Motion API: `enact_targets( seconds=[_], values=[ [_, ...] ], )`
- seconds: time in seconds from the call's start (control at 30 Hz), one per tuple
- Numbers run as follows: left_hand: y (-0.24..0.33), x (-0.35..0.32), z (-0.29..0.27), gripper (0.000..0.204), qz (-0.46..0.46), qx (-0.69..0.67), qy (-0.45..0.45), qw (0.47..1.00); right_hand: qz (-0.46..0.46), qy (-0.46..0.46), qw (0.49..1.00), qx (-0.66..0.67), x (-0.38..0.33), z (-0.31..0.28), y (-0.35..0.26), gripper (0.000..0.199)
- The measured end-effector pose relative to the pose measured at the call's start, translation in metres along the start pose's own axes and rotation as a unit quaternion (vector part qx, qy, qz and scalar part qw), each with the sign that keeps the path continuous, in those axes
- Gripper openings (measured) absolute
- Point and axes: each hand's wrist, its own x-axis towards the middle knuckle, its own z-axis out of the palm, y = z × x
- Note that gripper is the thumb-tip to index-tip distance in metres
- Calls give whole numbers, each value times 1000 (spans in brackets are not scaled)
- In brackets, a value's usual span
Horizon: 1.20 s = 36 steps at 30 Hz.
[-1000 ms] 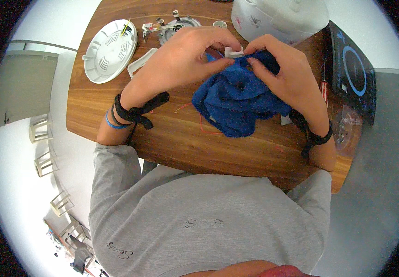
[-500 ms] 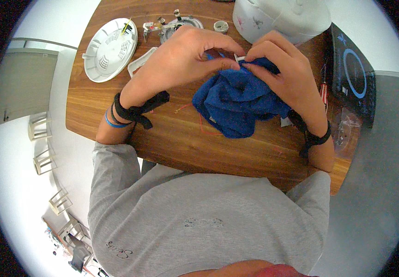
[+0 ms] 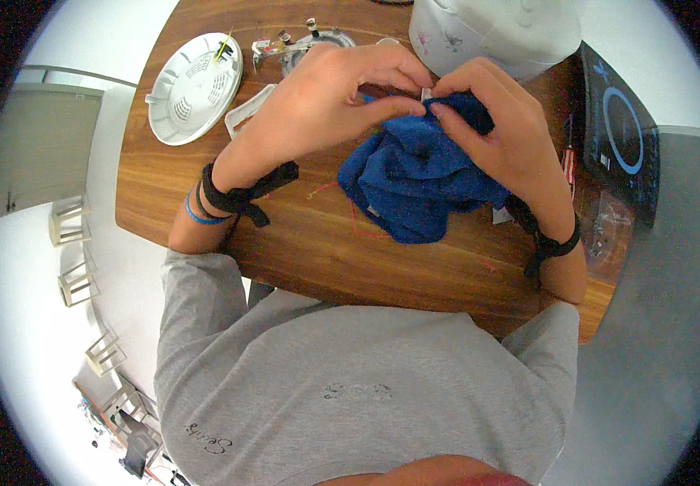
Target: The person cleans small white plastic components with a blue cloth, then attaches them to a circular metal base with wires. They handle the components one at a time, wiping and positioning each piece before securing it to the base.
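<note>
A crumpled blue cloth (image 3: 423, 174) hangs below my fingertips and rests on the wooden table. My left hand (image 3: 338, 93) comes from the left, thumb and forefinger pinched at the cloth's upper edge. Opposite it, my right hand (image 3: 512, 117) is closed on a bunched upper part of the same cloth. A small white piece (image 3: 426, 95) shows between the two sets of fingertips; its kind is too small to make out, and the fingers partly hide it.
Far left lies a round white vented cover (image 3: 192, 93); beside it sits a metal disc assembly with a bracket (image 3: 285, 49). A white rounded appliance housing (image 3: 492, 36) stands behind my hands. To the right are a black cooktop (image 3: 621, 121), a red-striped handle (image 3: 568, 162) and a clear plastic bag (image 3: 609, 231).
My fingertips have drawn closer together, and the white piece has turned from lying sideways to more upright. A small white ring behind my left hand is now mostly covered.
</note>
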Motion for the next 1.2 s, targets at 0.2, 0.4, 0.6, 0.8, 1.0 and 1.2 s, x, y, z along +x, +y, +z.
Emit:
enact_targets(
  seconds=[0.2, 0.4, 0.6, 0.8, 1.0, 1.2],
  values=[
    [-5, -1, 4, 24, -8, -47, -6, 999, -5, -7, 1000, 27, 0, 0, -1, 20],
    [-1, -1, 1, 25, -35, -78, -27, 996, -39, -3, 999, 27, 2, -2, -3, 20],
    [2, -2, 2, 27, -16, -103, -15, 994, -42, 16, 998, 32, 2, -1, -4, 18],
    [1, 1, 1, 21, 64, -28, -17, 997, -25, 5, 999, 29, 0, -4, -2, 19],
    [3, -1, 2, 26, 37, -52, -13, 998, -12, 20, 999, 46, -1, 2, 2, 20],
    [2, -1, 3, 31, 41, -49, 1, 998, 46, -4, 997, 54, -1, 1, 2, 24]
  ],
)
